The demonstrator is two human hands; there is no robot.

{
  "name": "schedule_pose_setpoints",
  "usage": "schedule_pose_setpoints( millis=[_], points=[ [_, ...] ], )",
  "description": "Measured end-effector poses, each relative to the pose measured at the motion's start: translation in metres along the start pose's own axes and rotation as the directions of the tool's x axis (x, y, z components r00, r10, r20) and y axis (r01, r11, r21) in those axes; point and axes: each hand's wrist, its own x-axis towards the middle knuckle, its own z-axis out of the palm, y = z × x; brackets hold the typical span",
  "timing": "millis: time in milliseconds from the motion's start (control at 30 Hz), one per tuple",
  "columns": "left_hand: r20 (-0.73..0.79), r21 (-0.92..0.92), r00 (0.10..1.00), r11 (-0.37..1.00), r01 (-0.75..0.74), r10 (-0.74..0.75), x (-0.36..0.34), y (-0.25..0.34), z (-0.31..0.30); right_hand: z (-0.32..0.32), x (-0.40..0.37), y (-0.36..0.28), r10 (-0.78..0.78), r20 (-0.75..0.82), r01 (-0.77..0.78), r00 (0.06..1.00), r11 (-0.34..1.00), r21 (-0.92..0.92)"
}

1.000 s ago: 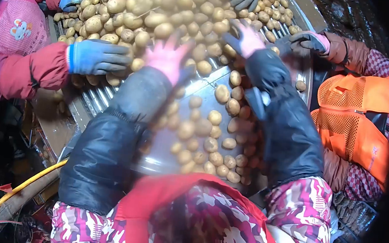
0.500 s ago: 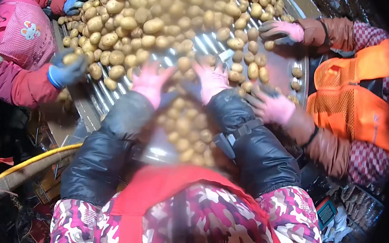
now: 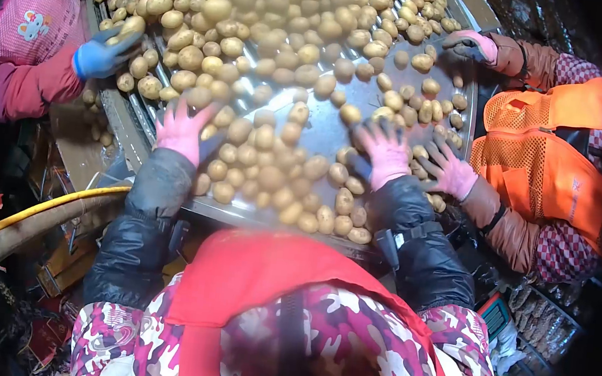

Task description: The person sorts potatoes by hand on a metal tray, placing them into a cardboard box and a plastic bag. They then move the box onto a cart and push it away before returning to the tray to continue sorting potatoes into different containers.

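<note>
Many potatoes point(image 3: 273, 178) blurred, left hand point(image 3: 182, 131), right hand point(image 3: 385, 156) splayed

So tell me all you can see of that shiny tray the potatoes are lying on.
The tray is a wide sheet of silvery metal, smooth and shiny in the middle, ribbed along its left side, with a curved rim at the near end. Potatoes cover most of it, packed thick at the far end and thinner nearby. The person's left hand and right hand, in pink gloves, spread over its near part among the potatoes. A co-worker's blue glove and another's pink glove reach in from the sides.
</note>
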Motion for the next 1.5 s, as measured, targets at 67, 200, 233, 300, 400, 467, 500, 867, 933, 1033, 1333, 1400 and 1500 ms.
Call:
schedule_pose_setpoints(
  millis=[67,200,233,300,400,467,500,867,933,1033,1333,1400,1500],
  points=[
    [-0.032,0.0,0.998,0.998,0.056,-0.056,0.009,0.004,0.003,0.003,0.01,0.01,0.263,-0.008,-0.264,0.965,0.963,-0.048],
    [-0.066,0.029,0.986,0.988,0.154,-0.152,0.016,0.011,0.007,0.0,0.04,-0.003,0.157,-0.23,-0.142,0.96,0.987,0.081],
    [-0.066,0.042,0.984,0.985,0.169,-0.166,0.017,0.012,0.008,0.005,0.052,-0.015,0.106,-0.237,-0.061,0.966,0.98,0.189],
    [-0.072,0.065,0.975,0.974,0.216,-0.211,0.018,0.01,0.014,0.003,0.074,-0.05,-0.006,-0.162,0.061,0.987,0.939,0.339],
    [-0.113,0.055,0.945,0.948,0.313,-0.306,0.019,0.002,0.012,0.015,0.097,-0.086,-0.207,-0.116,0.228,0.971,0.95,0.214],
    [-0.208,0.014,0.958,0.979,0.205,-0.198,0.012,0.006,0.005,0.021,0.079,-0.09,-0.275,-0.109,0.291,0.955,0.939,0.184],
    [-0.269,-0.019,0.958,0.995,0.095,-0.097,0.006,0.011,0.004,0.012,0.065,-0.092,-0.284,-0.118,0.305,0.951,0.924,0.231],
    [-0.052,-0.203,0.771,0.749,-0.63,0.635,-0.022,0.11,0.035,0.011,-0.03,-0.009,0.016,-0.099,-0.012,0.995,0.999,0.037],
    [-0.073,-0.096,0.773,0.767,-0.634,0.63,-0.01,0.095,0.045,0.019,-0.043,-0.008,0.094,-0.145,-0.09,0.985,0.995,0.037],
    [-0.283,0.143,0.881,0.925,-0.352,0.379,0.021,0.059,0.04,0.012,-0.055,-0.033,0.135,-0.096,-0.113,0.986,0.973,0.204],
    [-0.338,-0.341,0.921,0.886,-0.313,0.195,-0.001,0.037,-0.014,0.019,-0.073,-0.068,-0.083,-0.133,0.103,0.988,0.983,0.151],
    [-0.02,-0.457,0.917,0.812,-0.364,0.399,-0.028,0.086,-0.029,0.013,-0.072,-0.062,-0.054,-0.089,0.069,0.995,0.981,0.179],
    [0.116,-0.214,0.829,0.829,-0.517,0.547,-0.035,0.136,0.01,0.02,-0.071,-0.059,-0.073,-0.194,0.106,0.978,0.98,0.166]
  ],
)
